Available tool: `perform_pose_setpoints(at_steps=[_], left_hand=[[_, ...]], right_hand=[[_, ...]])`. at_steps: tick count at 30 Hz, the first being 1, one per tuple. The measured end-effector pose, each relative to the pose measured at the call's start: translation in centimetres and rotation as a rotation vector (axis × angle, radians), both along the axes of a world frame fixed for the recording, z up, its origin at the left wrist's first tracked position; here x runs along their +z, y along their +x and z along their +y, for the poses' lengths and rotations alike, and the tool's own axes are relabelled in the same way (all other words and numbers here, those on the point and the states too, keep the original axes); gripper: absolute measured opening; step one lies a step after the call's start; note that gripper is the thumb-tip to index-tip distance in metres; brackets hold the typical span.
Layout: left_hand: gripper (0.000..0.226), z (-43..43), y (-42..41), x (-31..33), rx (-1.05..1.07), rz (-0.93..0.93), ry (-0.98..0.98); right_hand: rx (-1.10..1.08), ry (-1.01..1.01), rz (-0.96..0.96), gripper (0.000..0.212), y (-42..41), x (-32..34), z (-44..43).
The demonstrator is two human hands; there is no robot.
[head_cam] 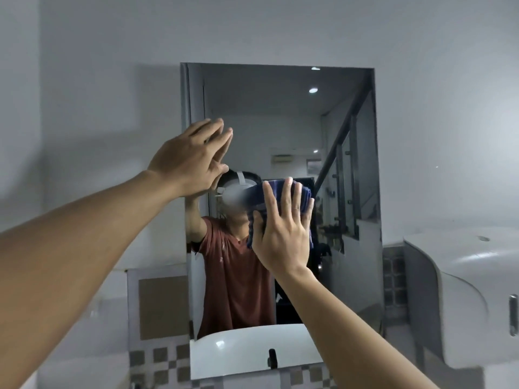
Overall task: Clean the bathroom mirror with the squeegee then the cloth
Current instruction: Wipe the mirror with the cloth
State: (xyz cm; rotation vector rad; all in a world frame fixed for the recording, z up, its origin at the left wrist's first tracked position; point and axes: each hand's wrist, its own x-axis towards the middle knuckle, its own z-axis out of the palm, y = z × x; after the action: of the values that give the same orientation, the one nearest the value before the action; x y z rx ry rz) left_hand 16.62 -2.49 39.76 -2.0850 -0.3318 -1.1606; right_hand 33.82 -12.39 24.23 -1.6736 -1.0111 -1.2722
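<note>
Up at the mirror [280, 122] with both arms raised and stretched forward. Reaching the left hand [191, 161] to ten o'clock of the glass, close by the left edge. Keeping its fingers straight and close together, tilted toward one o'clock, tips against their own reflection. Holding nothing there, just a flat, relaxed palm. Trailing the left forearm down toward eight o'clock and off the frame.

Pressing the right hand [283, 234] flat at the centre of the glass, palm forward. Spreading its fingers wide and straight toward twelve, thumb out at eleven. Pinning the blue cloth [304, 196] under that palm against the mirror, with no curl round it, only flat pressure. Folded thick, peeking out past the fingertips at twelve and two o'clock, plus a strip at nine beside the thumb. Slanting the right forearm away toward five o'clock.

Down at six o'clock of the mirror, a white basin [244, 343] and a black tap [271, 357] in the reflection. Over at four o'clock on the wall, a white dispenser [463, 276], well apart from both hands. Checked tiles [160, 357] at seven o'clock beneath the glass.
</note>
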Motion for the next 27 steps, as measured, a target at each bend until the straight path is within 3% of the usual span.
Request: perform_pose_setpoints(at_steps=[7,16,27], left_hand=[[0.071,0.2,-0.4,0.2,0.0,0.025,0.0],[0.07,-0.2,0.0,-0.6,-0.013,-0.006,-0.066],[0.062,0.1,-0.5,-2.7,-0.018,-0.069,-0.014]], right_hand=[[0.088,-0.043,-0.063,0.062,-3.9,0.3,3.0],[0.151,-0.321,-0.373,0.06,-5.6,-3.2,3.8],[0.127,-0.463,-0.46,0.062,-3.3,-6.3,1.4]])
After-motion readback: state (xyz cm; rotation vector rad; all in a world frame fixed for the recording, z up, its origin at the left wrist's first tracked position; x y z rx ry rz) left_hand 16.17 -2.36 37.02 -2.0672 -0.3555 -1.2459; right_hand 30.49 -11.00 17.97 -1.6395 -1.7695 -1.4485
